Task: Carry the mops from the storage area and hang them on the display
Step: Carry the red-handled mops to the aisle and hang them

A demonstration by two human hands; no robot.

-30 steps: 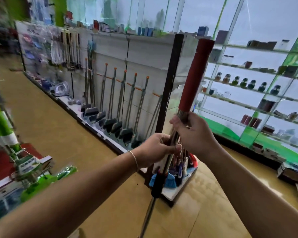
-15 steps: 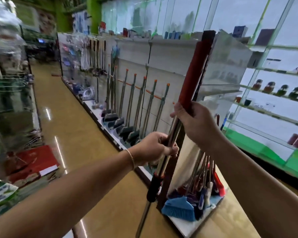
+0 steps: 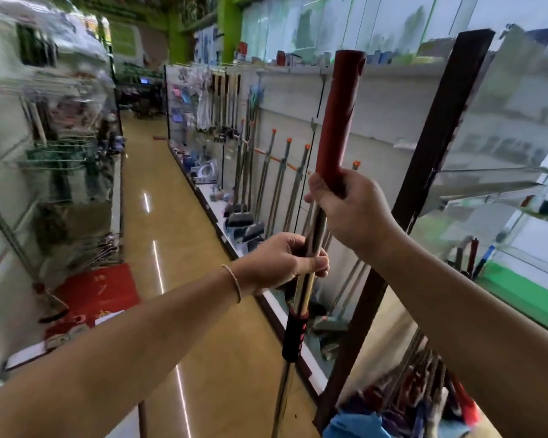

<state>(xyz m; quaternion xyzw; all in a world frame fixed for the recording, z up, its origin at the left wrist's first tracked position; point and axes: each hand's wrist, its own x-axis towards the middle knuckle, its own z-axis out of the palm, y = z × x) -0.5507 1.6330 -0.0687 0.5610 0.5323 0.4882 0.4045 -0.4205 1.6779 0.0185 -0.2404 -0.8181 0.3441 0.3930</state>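
I hold a bundle of mop poles (image 3: 338, 121) upright in front of me; it has a long red sleeve on top, shiny metal shafts in the middle and a black and red grip lower down. My right hand (image 3: 350, 207) grips the base of the red sleeve. My left hand (image 3: 285, 260) is closed around the metal shafts just below. The mop heads are out of view below the frame. Along the white display wall (image 3: 377, 99) to the right hangs a row of mops (image 3: 279, 184) with orange tips.
A dark upright post (image 3: 424, 184) ends the display close on my right, with brooms and brushes (image 3: 424, 399) standing at its foot. A shiny tan aisle floor (image 3: 159, 222) runs ahead between shelf units. A red mat (image 3: 92, 298) lies at the left.
The view has swung left and closer to the display wall, so the aisle now runs straight ahead. Both hands keep their grip on the poles, which stand nearer to upright.
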